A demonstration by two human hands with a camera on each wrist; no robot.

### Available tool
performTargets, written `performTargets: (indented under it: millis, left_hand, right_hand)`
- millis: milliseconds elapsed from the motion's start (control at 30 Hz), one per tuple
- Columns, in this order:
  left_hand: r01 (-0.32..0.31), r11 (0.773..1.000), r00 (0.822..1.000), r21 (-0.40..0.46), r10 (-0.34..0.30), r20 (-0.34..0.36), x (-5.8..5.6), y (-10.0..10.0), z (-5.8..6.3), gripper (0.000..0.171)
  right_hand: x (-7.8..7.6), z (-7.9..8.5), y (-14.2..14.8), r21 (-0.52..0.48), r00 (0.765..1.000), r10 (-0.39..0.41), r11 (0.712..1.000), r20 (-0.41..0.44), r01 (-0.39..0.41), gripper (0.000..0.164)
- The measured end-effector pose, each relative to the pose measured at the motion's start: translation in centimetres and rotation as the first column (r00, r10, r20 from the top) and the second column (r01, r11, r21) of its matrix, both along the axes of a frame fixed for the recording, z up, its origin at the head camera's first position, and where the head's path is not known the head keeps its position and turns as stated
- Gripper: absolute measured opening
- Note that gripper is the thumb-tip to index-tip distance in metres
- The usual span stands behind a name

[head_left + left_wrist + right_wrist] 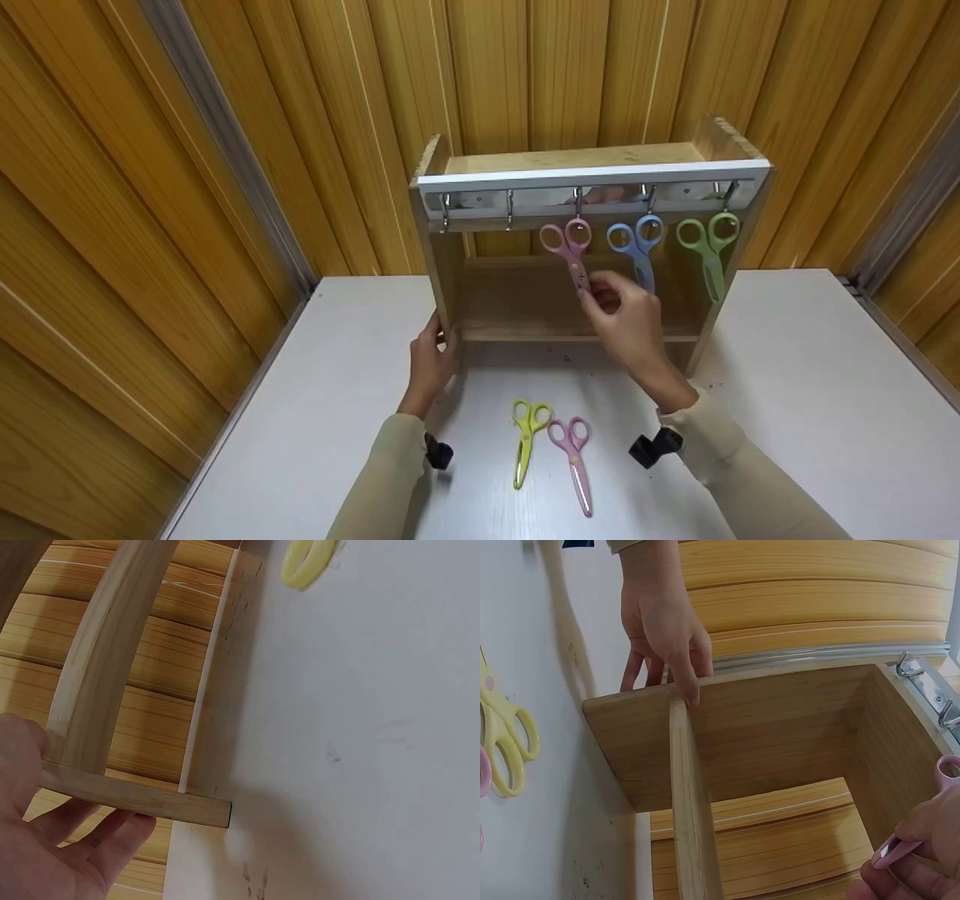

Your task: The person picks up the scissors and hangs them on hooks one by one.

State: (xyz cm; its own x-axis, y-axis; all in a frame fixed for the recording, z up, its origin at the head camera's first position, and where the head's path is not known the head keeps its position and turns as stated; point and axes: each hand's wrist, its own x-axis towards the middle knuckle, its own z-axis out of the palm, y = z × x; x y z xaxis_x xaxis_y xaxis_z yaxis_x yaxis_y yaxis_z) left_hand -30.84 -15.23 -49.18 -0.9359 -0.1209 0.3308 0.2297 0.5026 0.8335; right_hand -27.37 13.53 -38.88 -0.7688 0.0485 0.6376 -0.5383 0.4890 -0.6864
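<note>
My right hand [630, 319] pinches the blade end of pink scissors [571, 256], whose handle rings point up. One ring meets the middle hook [577, 196] of the rail; whether it bears the weight I cannot tell. Lower left, my left hand [433, 360] holds the side panel of the wooden shelf [135, 791], thumb on one face and fingers on the other. Blue scissors [637, 244] and green scissors [709, 251] hang from the hooks to the right. Yellow scissors [528, 427] and a second pair of pink scissors [574, 454] lie on the table between my forearms.
A metal hook rail [480, 201] runs along the shelf's upper front. Its two left hooks, one of them this hook [510, 210], carry nothing. The white table [337, 390] meets wood-patterned walls [487, 75] at the back and sides.
</note>
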Motion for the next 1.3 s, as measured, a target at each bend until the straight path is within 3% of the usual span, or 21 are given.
performTargets:
  millis: [867,1067,1300]
  left_hand:
    - [0.013,1.000,1.000,0.013,-0.013,0.012,0.0,-0.1,-0.1,0.055]
    - [0.021,1.000,1.000,0.021,-0.022,0.007,0.1,-0.1,-0.1,0.055]
    - [0.042,0.998,0.999,0.047,-0.042,-0.004,0.1,-0.2,-0.2,0.055]
  right_hand:
    - [-0.1,-0.1,-0.1,0.032,1.000,-0.004,0.999,0.026,0.003,0.019]
    - [0.4,-0.6,0.3,0.091,0.995,0.002,0.996,0.096,-0.011,0.044]
    - [1.9,-2.6,1.0,0.170,0.971,0.036,0.982,0.238,-0.078,0.073]
